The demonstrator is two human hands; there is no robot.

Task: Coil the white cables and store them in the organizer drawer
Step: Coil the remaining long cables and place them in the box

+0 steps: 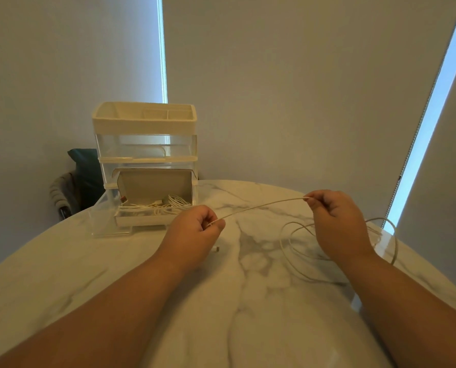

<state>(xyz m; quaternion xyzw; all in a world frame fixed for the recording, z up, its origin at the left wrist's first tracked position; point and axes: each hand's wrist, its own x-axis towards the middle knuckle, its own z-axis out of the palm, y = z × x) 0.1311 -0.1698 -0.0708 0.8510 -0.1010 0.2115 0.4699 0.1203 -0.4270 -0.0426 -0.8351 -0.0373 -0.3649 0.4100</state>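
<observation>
I see the left hand (195,229) curled into a loose fist, thumb and forefinger pinching a thin white cable (261,207). The right hand (335,221), also curled, pinches the same cable between thumb and fingertips, farther right and a little higher. Both hands are raised just above the table (234,301).

Between the two pinches the cable runs as one nearly straight span, rising gently from left to right. The rest of it lies loose on the marble in a few wide, uneven loops beneath and to the right of the right hand, reaching close to the table's right edge. A small white plug (216,249) shows just below the left hand; I cannot tell whether it hangs or rests on the surface.

At the far left of the table stands the organizer (144,123), with a white divided tray on top and clear tiers below. Its lowest drawer (141,221) is pulled out toward the near side, just left of the left hand. Inside lie coiled cables (168,204), white and bundled together.

Pale blinds fill the background.
</observation>
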